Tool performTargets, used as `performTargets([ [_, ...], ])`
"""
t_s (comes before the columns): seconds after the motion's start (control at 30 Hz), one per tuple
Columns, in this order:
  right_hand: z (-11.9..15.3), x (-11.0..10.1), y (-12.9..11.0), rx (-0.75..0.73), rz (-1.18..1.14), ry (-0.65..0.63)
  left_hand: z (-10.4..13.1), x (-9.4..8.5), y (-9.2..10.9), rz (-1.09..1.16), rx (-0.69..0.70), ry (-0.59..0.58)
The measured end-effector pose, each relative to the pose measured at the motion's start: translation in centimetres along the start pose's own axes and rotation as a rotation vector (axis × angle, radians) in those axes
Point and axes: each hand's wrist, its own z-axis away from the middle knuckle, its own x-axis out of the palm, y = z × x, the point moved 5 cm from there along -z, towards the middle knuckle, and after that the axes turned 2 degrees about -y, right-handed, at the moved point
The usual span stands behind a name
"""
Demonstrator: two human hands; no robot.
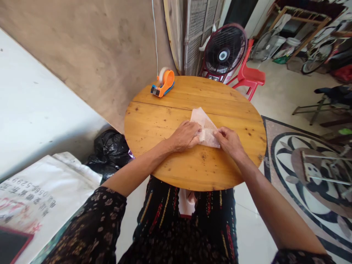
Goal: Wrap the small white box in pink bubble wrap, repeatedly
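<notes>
A thin, whitish, translucent sheet (205, 123), partly folded, lies over the middle of the round wooden table (154, 121). Its upper corner points away from me. My left hand (187, 135) is closed on the sheet's left side, the fingers bent and partly hidden. On the right edge, my right hand (227, 138) pinches the sheet between thumb and fingers. Whether the sheet is paper or plastic I cannot tell. Toward the table's far left edge stands an orange and blue tape dispenser (165, 83) with a roll of tape, apart from both hands.
Behind the table stand a dark red fan (224, 51) and a red plastic chair (250, 73). Black plastic bags (111, 148) and a white printed sack (52, 183) lie to the left. A wooden board (110, 44) leans at the back left.
</notes>
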Motion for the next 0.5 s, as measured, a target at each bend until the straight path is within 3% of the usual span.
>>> performTargets([
  [0.33,-0.1,1.4,-1.7,0.158,-0.562,0.105,0.1,-0.2,0.0,0.019,-0.019,0.002],
  [0.5,-0.3,2.3,-2.7,0.22,-0.733,0.069,0.0,-0.3,0.0,0.037,-0.032,0.012],
])
